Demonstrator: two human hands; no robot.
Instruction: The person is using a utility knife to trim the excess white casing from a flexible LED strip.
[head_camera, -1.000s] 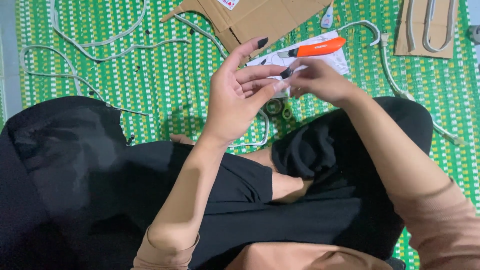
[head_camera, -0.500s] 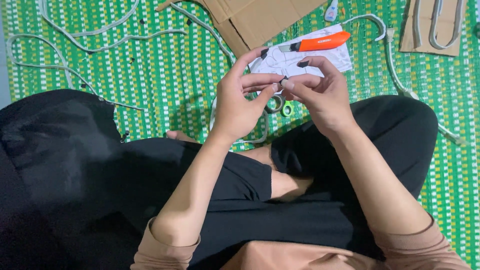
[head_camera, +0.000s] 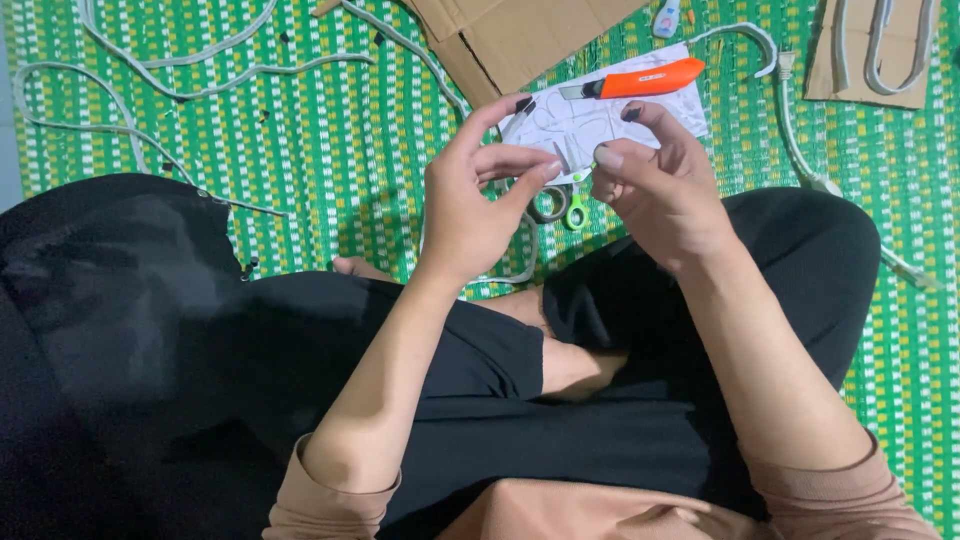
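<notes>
I sit cross-legged on a green woven mat (head_camera: 330, 150). My left hand (head_camera: 470, 200) and my right hand (head_camera: 660, 185) meet above my knees. Both pinch the thin pale end of a cable (head_camera: 560, 160) between thumb and fingertips. A grey loop of that cable (head_camera: 522, 262) hangs below my left hand. Just beyond my fingers an orange utility knife (head_camera: 645, 78) lies on a white printed sheet (head_camera: 590, 125). Green-handled scissors (head_camera: 576, 212) and a small tape roll (head_camera: 547, 206) lie under my hands, partly hidden.
A flattened cardboard box (head_camera: 520, 35) lies at the top centre. A smaller cardboard piece (head_camera: 850, 85) with a cable on it sits at the top right. Several white cables (head_camera: 180, 80) trail over the mat on the left, another cable (head_camera: 800, 150) on the right. A small bottle (head_camera: 668, 18) stands near the top edge.
My left hand's fingers were spread a second ago; they have closed into a pinch against my right hand's fingertips. Both hands stayed in about the same place.
</notes>
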